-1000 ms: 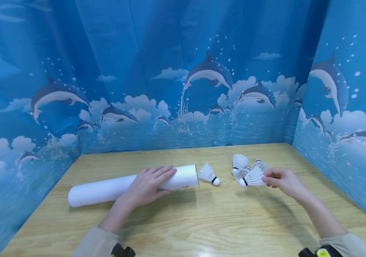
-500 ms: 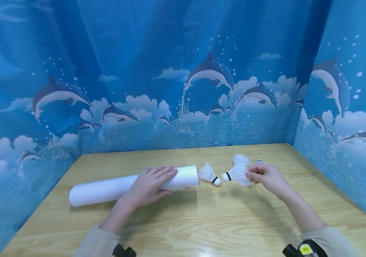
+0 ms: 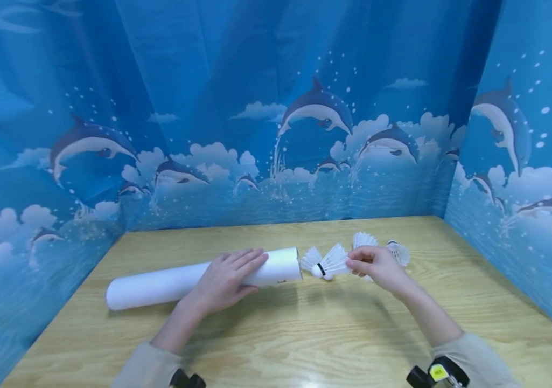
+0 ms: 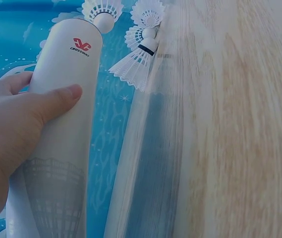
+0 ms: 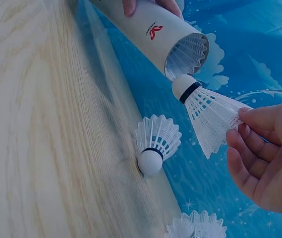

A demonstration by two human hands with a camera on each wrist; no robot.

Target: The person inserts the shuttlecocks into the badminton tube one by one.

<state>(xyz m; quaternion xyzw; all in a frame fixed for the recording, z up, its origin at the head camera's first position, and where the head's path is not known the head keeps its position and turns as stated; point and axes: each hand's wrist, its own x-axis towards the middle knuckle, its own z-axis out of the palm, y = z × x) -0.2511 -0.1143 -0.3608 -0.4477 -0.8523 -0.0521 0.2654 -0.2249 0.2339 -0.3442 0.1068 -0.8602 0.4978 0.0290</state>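
A white shuttlecock tube lies on the table, its mouth facing right. My left hand grips it from above near that end; in the left wrist view the thumb presses its side below a red logo. My right hand pinches a shuttlecock by the skirt's edge. Its cork points left, right by the tube's mouth. Feathery skirt edges show inside the tube. A loose shuttlecock lies on the table near the mouth, partly covered in the head view by the held one.
More shuttlecocks lie behind the right hand, one white at the back and another further right. The wooden table ends at blue dolphin-print curtains at the back and sides.
My right hand has carried the pinched shuttlecock left from the group of shuttlecocks to near the tube's mouth. The left hand and the tube have stayed in place.
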